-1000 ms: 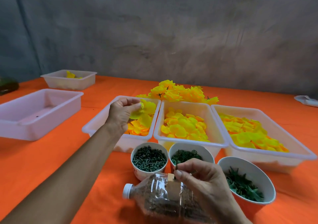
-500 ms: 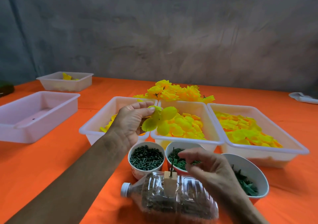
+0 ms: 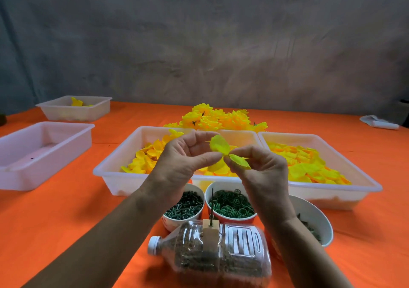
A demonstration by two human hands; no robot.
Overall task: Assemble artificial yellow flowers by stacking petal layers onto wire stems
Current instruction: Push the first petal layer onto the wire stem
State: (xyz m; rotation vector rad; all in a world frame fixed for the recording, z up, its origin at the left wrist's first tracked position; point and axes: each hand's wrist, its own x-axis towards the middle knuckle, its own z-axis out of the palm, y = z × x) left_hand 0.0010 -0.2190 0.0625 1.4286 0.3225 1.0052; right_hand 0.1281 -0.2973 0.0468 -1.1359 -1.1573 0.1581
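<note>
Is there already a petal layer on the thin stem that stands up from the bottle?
No, the stem stands bare on the bottle, while both hands hold the petal layer above it.

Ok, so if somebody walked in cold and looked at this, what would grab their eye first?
Probably the two hands, left hand and right hand, pinching one yellow petal layer together at centre frame. Behind them, three white trays of yellow petals sit side by side on the orange table, with a heap of finished flowers beyond. Nearest the camera lies a clear bottle with a thin wire stem standing from it.
</note>
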